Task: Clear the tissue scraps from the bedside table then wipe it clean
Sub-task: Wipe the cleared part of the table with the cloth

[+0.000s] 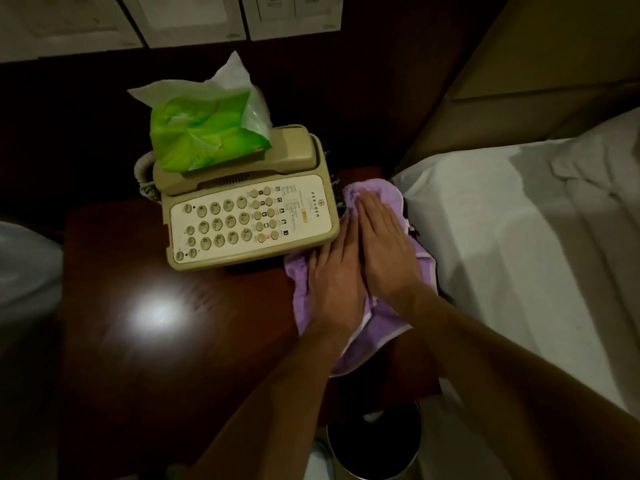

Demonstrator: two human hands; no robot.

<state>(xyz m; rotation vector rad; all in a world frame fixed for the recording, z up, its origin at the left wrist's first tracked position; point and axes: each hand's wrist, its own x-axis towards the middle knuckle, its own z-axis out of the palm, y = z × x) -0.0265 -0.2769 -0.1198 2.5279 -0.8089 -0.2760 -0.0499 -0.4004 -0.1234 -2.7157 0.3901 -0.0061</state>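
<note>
Fingers (372,216) flat on both left hand (334,289) and right hand (386,252), pressing the purple cloth (381,329) onto the bedside table (207,358) by the phone (252,220), no tissue scraps in sight so I'm wiping, next probably sweep left

both bare forearms reach in from the near edge. the left hand (334,285) lies flat, palm down, fingers straight and together. the right hand (384,247) lies flat too, touching its right side and reaching slightly farther.
</note>
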